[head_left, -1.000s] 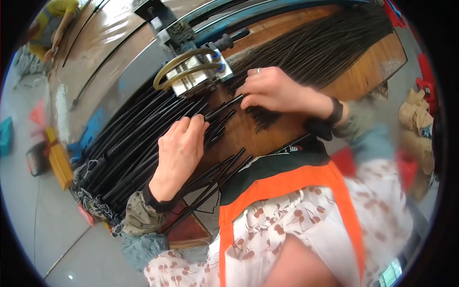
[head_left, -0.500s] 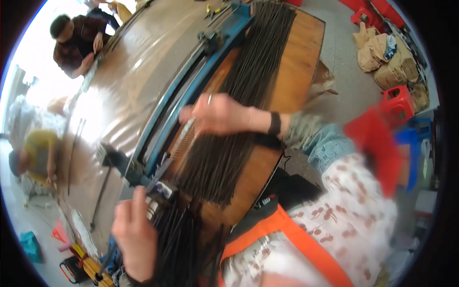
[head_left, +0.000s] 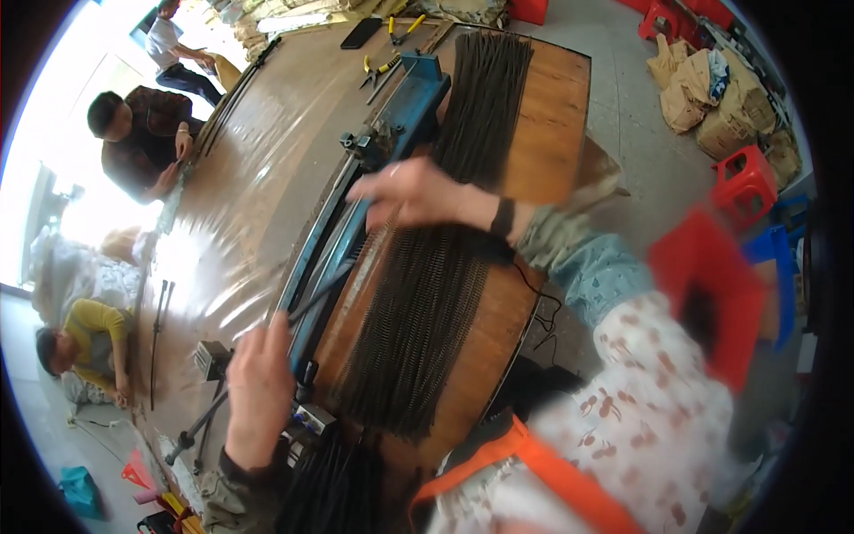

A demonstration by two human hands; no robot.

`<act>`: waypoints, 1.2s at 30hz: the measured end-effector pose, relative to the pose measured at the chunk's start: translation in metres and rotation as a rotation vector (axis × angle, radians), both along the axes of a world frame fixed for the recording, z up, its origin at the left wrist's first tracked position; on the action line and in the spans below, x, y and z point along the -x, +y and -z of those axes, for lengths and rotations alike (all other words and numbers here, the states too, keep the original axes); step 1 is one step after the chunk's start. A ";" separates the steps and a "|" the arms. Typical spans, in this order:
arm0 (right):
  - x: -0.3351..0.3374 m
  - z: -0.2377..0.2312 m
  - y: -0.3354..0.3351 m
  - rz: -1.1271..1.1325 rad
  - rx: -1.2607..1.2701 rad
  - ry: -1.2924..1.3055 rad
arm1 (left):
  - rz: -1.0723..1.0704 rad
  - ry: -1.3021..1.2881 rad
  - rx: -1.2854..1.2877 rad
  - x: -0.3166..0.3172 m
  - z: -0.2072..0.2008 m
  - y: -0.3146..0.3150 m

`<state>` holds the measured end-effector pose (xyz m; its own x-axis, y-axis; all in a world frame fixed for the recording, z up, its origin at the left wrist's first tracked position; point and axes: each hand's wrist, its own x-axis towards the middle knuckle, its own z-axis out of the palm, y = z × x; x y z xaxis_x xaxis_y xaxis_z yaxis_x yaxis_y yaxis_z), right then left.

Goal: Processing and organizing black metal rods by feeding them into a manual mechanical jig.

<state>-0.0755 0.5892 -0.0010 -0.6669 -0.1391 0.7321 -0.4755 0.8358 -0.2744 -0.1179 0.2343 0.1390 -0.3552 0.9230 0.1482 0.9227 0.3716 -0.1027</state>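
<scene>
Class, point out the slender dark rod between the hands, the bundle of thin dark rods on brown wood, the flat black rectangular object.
Slender dark rod (head_left: 327, 290): head view, blurred middle.
Bundle of thin dark rods (head_left: 418, 316): head view, lower stretch.
Flat black rectangular object (head_left: 361, 34): head view, upper face.

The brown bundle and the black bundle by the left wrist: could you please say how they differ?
The brown bundle looks finely ribbed; the black bundle looks smoother and darker. The brown bundle lies mid-picture, while the black bundle runs out at the lower edge. Both consist of long, thin pieces.
</scene>
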 end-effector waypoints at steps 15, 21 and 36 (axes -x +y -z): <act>-0.018 -0.016 -0.127 -0.307 0.445 0.103 | -0.183 0.096 0.021 -0.010 -0.001 -0.061; -0.009 -0.011 -0.165 -0.172 0.123 0.111 | -0.224 0.081 -0.027 -0.021 0.007 -0.085; 0.081 -0.046 -0.278 -0.652 0.347 -0.342 | -0.630 0.399 -0.455 -0.034 -0.046 -0.276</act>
